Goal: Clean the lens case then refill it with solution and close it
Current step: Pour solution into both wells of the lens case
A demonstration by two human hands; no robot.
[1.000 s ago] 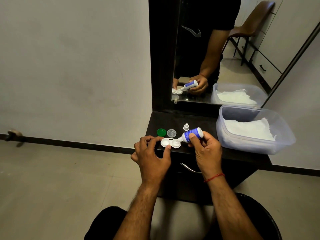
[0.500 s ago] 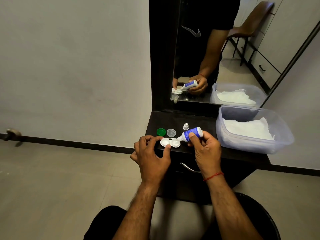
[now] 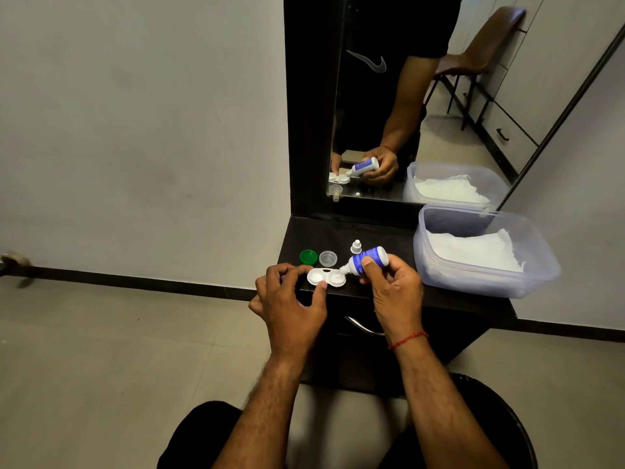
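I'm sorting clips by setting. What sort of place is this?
Probably a bedroom or dressing corner at home: a dark dressing table with a tall mirror, a drawer handle, and a chair reflected in the mirror.

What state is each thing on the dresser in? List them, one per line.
Lens case: open, both wells uncapped, steadied by left hand.
Solution bottle: uncapped, tilted, nozzle over right well, in right hand.
Bottle cap: off, upright.
Green cap: off.
Clear cap: off.
Plastic container: lidless, holding tissue.

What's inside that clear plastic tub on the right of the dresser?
The plastic tub holds crumpled white tissue paper that covers most of its floor. Anything lying beneath the paper is hidden, so I cannot tell whether more is in there.
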